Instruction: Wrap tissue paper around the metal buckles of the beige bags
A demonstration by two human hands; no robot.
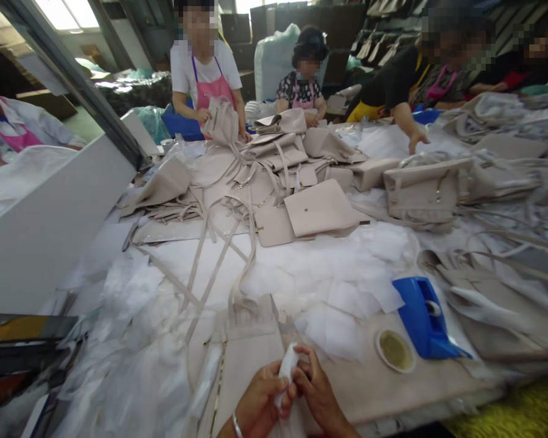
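Between fingers [311,358], white bundle [288,364]; rightward, yellowish-filled dish [399,368]

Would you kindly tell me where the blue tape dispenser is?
In the head view, the blue tape dispenser sits at right, beside the round dish, beyond the right hand.

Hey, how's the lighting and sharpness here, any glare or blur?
Head view: the upper-left window is blown out white, and the small white piece at bottom centre shows little surface detail; head view again: the blue tape dispenser reads clearer than the soft yellow material at lower right.
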